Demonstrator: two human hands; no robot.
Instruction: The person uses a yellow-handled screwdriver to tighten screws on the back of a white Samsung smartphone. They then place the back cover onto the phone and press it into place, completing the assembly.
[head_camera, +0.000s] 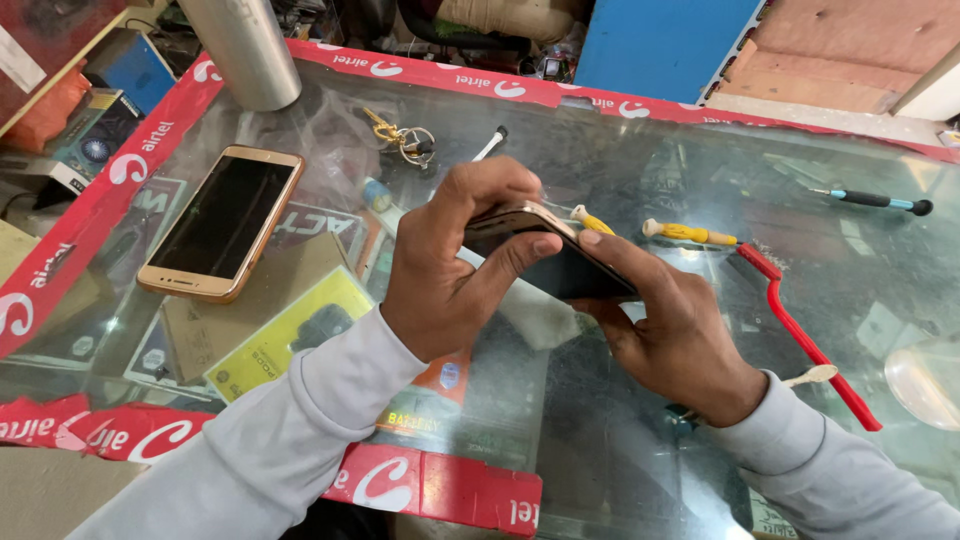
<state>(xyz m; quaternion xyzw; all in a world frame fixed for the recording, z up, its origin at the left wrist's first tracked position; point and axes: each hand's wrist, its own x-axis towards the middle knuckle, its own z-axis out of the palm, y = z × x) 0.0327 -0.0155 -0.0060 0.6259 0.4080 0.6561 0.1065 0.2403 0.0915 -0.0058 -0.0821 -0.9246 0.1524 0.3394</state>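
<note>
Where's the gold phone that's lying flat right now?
The gold phone lies face up on the glass counter, on the left of the head view, beyond the left hand.

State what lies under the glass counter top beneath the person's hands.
Under the glass top: a yellow box and an orange package. The left hand and right hand, holding a phone, cover the rest.

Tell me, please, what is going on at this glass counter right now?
A person in grey sleeves holds a dark smartphone edge-up above the glass counter. The left hand grips its gold-rimmed end from above; the right hand supports it from below. A second gold phone lies face up to the left. Yellow-handled screwdrivers, a red-handled brush and keys lie behind.
</note>
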